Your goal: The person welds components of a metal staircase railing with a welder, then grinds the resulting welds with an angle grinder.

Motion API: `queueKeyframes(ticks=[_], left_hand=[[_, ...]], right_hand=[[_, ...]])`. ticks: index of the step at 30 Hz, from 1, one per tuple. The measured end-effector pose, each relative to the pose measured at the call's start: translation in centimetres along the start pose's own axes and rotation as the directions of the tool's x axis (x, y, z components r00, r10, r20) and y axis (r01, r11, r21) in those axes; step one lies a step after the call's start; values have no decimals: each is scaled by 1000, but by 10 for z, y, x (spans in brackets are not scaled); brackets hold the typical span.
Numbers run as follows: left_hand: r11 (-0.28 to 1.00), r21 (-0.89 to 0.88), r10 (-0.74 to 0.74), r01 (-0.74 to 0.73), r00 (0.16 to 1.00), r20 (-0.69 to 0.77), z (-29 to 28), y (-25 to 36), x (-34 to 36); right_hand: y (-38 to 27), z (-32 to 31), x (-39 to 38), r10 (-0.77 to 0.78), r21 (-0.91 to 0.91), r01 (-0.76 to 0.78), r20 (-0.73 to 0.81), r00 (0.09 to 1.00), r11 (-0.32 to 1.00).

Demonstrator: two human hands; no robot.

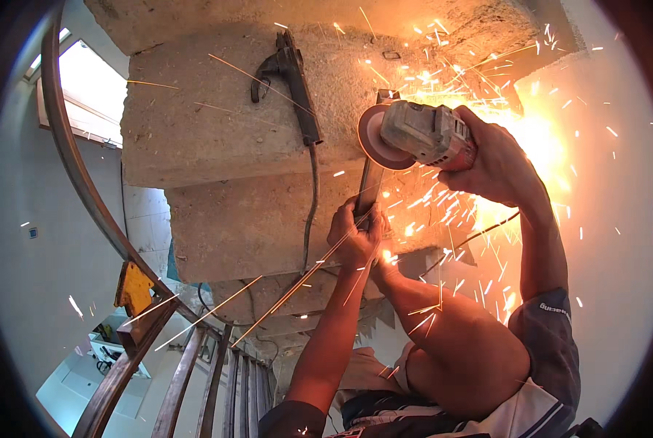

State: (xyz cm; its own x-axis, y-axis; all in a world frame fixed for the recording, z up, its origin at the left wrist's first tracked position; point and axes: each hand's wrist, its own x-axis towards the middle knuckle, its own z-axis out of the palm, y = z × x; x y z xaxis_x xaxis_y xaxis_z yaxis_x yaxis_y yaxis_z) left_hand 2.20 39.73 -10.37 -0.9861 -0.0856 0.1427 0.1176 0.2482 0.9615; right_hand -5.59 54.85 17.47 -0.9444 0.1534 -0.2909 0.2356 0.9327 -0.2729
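My right hand (496, 159) is closed round the body of an angle grinder (427, 133). Its round disc (376, 139) meets a flat metal bar (370, 188) near the bar's far end, and bright sparks (516, 139) stream off to the right. My left hand (356, 235) is wrapped round the near part of the bar, close to my bent leg. Farther left on the concrete step lies a black welding electrode holder (291, 84), its cable (312, 212) running down toward me.
Rough concrete stairs (224, 219) descend toward me. A curved metal handrail (74, 164) with upright bars (213, 383) runs along the left, bearing a yellow magnetic welding square (134, 289). A white wall (604, 219) rises at the right, and a thin cable (480, 235) crosses near the grinder's side.
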Motion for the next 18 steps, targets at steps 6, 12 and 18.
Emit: queueKeyframes(ticks=[6,12,18], left_hand=[[998,-28,-53,55,997,64,-4,-5,-1],[1000,27,9,-9,1000,9,1,-1,-1],[994,-67,-78,82,995,60,-4,-5,-3]], right_hand=[[3,9,-1,-47,-45,44,-58,997,998],[20,4,-13,19,41,-18,-19,1000,999],[17,-1,-29,116,31,-115,-56,992,993]])
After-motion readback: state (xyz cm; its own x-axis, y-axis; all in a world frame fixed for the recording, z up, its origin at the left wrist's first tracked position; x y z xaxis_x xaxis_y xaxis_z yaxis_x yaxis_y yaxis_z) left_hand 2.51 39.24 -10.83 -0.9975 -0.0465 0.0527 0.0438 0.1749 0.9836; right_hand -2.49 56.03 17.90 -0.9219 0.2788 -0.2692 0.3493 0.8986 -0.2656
